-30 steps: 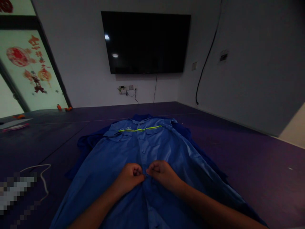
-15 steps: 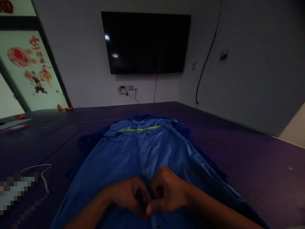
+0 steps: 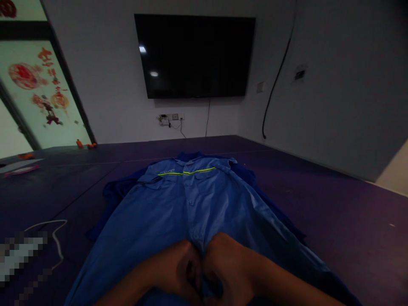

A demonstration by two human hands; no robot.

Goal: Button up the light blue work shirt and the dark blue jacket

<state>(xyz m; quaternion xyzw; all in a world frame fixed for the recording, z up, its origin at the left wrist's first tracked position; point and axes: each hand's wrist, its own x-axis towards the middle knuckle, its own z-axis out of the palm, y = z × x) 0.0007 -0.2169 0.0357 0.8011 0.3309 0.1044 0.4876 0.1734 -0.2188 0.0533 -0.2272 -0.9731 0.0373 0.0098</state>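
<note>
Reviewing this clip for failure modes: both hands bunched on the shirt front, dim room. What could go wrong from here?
1. The left hand and right hand press together over the placket of the blue shirt, hiding it; a button could be missed or misaligned.
2. Their pull may wrinkle or shift the shirt on the darker blue garment beneath.
3. The white cord lies near the left forearm and might snag.

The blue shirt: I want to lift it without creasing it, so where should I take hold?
Probably the two shoulders, just beyond the yellow stripe. The blue shirt lies flat, collar at the far end; both hands already bunch the near front, so come from the far end.
</note>
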